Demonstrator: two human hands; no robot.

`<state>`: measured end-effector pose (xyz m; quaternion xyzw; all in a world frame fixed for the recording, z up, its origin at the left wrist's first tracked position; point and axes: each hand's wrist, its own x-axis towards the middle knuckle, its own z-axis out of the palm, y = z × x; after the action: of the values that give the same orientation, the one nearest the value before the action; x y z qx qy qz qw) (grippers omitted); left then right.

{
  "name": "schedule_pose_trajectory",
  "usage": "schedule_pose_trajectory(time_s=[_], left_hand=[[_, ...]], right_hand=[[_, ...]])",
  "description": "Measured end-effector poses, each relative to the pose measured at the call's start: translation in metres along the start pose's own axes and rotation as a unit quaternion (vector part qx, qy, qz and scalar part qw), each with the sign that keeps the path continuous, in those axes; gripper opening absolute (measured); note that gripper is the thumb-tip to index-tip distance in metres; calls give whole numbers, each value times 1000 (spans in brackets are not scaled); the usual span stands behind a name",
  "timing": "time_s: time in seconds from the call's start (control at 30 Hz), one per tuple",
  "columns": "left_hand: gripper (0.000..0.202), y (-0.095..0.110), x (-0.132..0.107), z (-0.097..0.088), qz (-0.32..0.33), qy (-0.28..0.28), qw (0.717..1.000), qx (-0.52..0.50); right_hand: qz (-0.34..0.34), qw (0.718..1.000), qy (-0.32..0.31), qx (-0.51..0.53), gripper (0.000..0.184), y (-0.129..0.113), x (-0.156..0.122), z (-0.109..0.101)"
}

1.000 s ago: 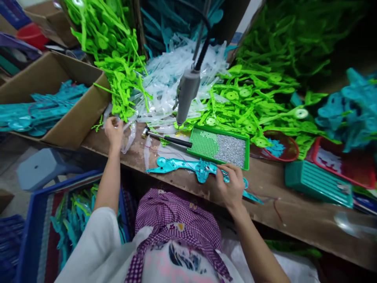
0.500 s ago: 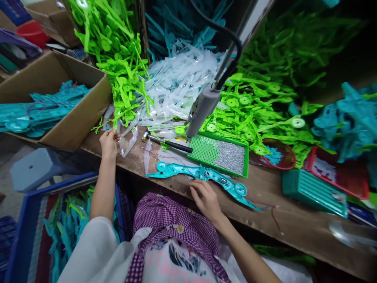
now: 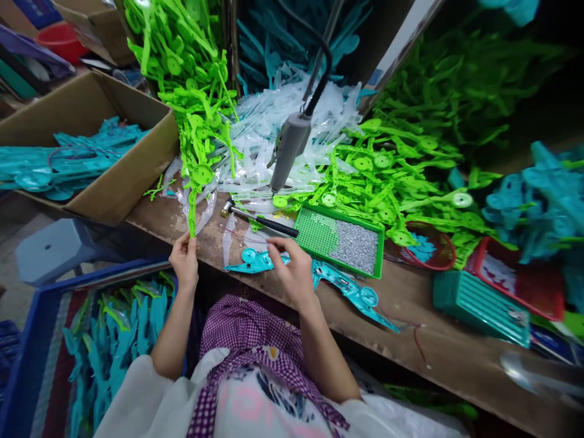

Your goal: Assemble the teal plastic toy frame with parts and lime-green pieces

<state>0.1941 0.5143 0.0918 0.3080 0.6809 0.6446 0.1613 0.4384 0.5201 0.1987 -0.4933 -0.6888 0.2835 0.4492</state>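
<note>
My left hand (image 3: pixel 185 261) pinches the lower end of a long bright green plastic part (image 3: pixel 192 210), which stands up from the fingers in front of the green pile. Bent over the workbench, my right hand (image 3: pixel 294 271) has its fingertips closed at a thin red wire (image 3: pixel 249 238). Under that hand lies a turquoise bow-shaped plastic piece (image 3: pixel 349 289), its middle hidden by the hand. Just behind sits a hammer (image 3: pixel 269 224) with a black handle. A grey electric screwdriver (image 3: pixel 291 146) hangs above the bench.
A green tray (image 3: pixel 379 252) of small metal screws stands beside a red basket (image 3: pixel 444 252) and a teal box (image 3: pixel 483 307). White parts (image 3: pixel 264 134) and green parts (image 3: pixel 387 164) are heaped behind. Leftward are a cardboard box (image 3: pixel 123 176), a stool (image 3: pixel 55 246) and a blue crate (image 3: pixel 34 340).
My left hand has moved right and now grips the green part. My right hand has risen from the bench edge over the turquoise piece to the red wire. The screwdriver appears further left.
</note>
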Motion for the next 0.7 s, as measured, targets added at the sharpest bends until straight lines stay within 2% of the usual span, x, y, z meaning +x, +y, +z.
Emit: schedule_pose_trajectory(time_s=[0.1,0.17,0.23,0.33,0.4,0.43,0.5,0.6,0.63,0.67,0.7], left_hand=[[37,2,-13,1,7,-17,1000,17],[35,4,-22,-3,18,-51,998,37],[31,6,-30,-13,37,-127,989,58],[22,11,-36,-27,66,-262,960,79],[21,18,-30,-29,83,-300,947,83],[22,22,-22,-27,95,-299,946,86],[27,33,5,-17,136,-263,949,108],[53,50,70,11,226,-129,950,175],[61,54,92,24,239,-101,947,191],[64,56,113,37,235,-93,946,205],[62,57,130,49,218,-114,944,220]], right_hand=[[13,998,35,46,23,-15,28,2],[9,998,37,59,26,-12,33,2],[16,998,31,46,35,0,26,1],[18,999,-19,-29,53,23,11,1],[6,996,-53,-74,48,37,9,4],[4,995,-55,-82,42,43,11,6],[22,997,-17,-73,34,56,23,11],[52,993,77,-67,33,74,54,17],[53,990,102,-79,31,78,65,18],[49,987,117,-98,30,81,75,20],[42,983,125,-124,29,82,83,22]])
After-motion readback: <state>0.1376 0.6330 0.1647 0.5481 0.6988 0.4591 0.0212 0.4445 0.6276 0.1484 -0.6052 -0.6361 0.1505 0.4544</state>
